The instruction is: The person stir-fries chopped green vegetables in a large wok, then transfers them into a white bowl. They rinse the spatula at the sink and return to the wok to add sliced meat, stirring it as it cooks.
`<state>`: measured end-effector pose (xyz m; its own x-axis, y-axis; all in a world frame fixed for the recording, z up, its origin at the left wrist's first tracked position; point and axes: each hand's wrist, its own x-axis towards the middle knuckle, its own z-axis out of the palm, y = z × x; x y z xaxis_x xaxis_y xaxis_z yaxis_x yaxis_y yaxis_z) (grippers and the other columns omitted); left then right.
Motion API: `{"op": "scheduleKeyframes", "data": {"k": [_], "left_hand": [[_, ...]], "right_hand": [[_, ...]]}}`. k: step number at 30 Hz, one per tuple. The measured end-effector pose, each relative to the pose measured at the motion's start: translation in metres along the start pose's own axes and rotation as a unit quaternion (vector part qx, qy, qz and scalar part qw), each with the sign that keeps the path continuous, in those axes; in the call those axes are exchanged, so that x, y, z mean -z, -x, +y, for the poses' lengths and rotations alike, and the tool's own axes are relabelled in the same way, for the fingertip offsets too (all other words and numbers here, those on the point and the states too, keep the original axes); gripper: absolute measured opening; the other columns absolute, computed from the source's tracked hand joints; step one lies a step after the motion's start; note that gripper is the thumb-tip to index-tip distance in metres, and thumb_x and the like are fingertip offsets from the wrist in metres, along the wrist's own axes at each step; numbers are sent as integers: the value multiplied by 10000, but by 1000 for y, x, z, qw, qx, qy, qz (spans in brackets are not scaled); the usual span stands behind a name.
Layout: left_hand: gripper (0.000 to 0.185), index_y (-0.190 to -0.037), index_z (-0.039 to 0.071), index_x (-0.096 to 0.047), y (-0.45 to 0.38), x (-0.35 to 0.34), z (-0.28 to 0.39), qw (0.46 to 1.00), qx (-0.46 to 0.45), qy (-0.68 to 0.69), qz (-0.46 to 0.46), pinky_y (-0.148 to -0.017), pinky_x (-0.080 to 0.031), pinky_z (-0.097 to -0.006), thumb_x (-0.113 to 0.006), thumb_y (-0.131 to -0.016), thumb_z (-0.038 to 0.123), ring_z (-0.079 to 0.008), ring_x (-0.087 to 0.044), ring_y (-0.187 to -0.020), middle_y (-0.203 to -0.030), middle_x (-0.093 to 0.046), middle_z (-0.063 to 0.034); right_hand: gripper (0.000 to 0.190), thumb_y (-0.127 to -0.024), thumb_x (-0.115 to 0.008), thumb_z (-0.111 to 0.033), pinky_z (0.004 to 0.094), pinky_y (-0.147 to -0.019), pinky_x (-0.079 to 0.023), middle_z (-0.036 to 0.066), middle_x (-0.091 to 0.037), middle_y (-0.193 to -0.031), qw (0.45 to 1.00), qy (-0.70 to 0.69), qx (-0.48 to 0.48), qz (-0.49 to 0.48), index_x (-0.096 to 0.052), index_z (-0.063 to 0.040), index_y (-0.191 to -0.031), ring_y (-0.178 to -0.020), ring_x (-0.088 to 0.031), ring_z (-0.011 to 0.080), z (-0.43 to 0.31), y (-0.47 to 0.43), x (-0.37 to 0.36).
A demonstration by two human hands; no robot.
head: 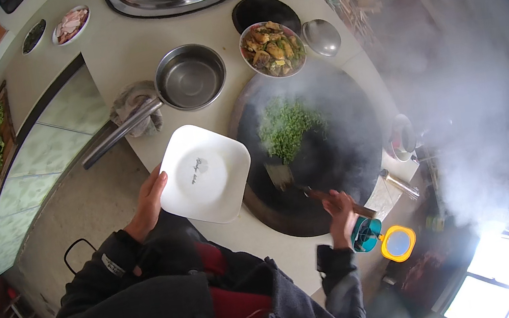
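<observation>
My left hand (147,202) grips the left edge of a white square plate (201,192), which bears a printed mark and holds no food. It is held just left of a large dark wok (340,195) set into the stove top. In my right hand (341,217) is the wooden handle of a wok spatula (281,174). Its metal blade rests inside the wok, at the near edge of a heap of chopped green vegetables (287,129). Steam rises from the wok and blurs its far right side.
Beyond the wok stand a bowl of cooked food (273,50), a metal ladle (323,38) and a black round lid (261,10). A long-handled metal pan (190,76) sits beside a grey cloth (136,105). Near my right hand are a teal container (365,234) and its yellow lid (398,243).
</observation>
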<state>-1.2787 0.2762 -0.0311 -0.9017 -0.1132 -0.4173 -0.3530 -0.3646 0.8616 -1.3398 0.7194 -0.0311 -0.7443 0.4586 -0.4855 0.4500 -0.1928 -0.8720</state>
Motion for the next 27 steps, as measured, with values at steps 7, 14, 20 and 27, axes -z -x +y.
{"op": "scheduleKeyframes", "data": {"k": [7,14,20,27], "left_hand": [[462,-1410,-25,-401,9,0,7,1000,-8,-21,10,-1010,-365,-273,-408,-1032,240,-139,-485,-1193,-1319,-528,-94],[466,-1418,-27,-386,0,-1,-2,1000,7,10,13,-1021,-360,-276,-401,-1034,236,-141,-475,-1205,-1326,-522,-98],[460,-1416,-31,-385,2,-4,3,1000,13,9,2,-1019,-364,-277,-398,-1032,221,-140,-480,-1199,-1326,-521,-102],[459,-1409,-34,-394,2,-11,10,1000,-8,-19,9,-1015,-364,-275,-407,-1029,222,-138,-479,-1192,-1326,-520,-100]], "right_hand": [[254,-946,-571,-224,344,-864,-525,138,-627,-1064,944,-307,114,26,-584,17,-1025,-923,-619,249,24,-57,-78],[237,-893,-612,-200,279,-622,-580,115,-646,-881,989,101,106,-26,-645,33,-927,-632,-645,173,-12,11,25],[243,-911,-616,-197,318,-743,-552,109,-631,-937,990,-26,128,50,-621,28,-1004,-762,-646,207,25,-27,-57],[277,-942,-579,-234,325,-864,-532,131,-593,-1075,951,-264,144,75,-587,18,-1056,-988,-596,245,1,-55,-17]]}}
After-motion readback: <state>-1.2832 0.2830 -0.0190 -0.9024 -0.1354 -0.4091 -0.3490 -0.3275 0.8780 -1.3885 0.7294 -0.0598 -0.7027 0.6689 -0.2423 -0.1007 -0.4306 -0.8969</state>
